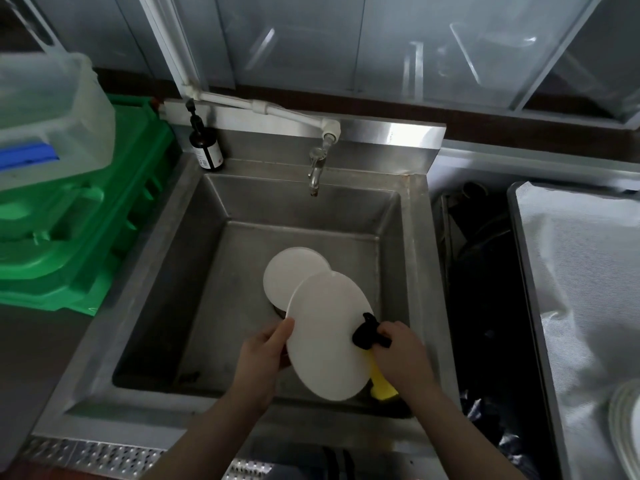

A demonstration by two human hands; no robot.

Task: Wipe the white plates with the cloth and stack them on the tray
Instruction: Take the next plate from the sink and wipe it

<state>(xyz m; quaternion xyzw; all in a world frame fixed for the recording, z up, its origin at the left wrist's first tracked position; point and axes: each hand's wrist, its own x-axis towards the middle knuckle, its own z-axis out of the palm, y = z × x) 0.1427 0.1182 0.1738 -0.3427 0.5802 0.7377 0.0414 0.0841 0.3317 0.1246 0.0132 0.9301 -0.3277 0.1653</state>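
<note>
Plate [329, 337] tilted over sink [145, 271], left hand [265, 351] gripping its rim, right hand [398, 351] pinching cloth [367, 332] against its face; one-edge hold risks slip onto plate beyond [287, 278]

1. Commercial kitchen wash-up corner: deep steel sink [180, 258] with splashback, wall tap [316, 171].
2. Stacked green crates [86, 216], clear tub [52, 109] at left.
3. Steel tray [519, 237], plates [627, 427] at right.
</note>
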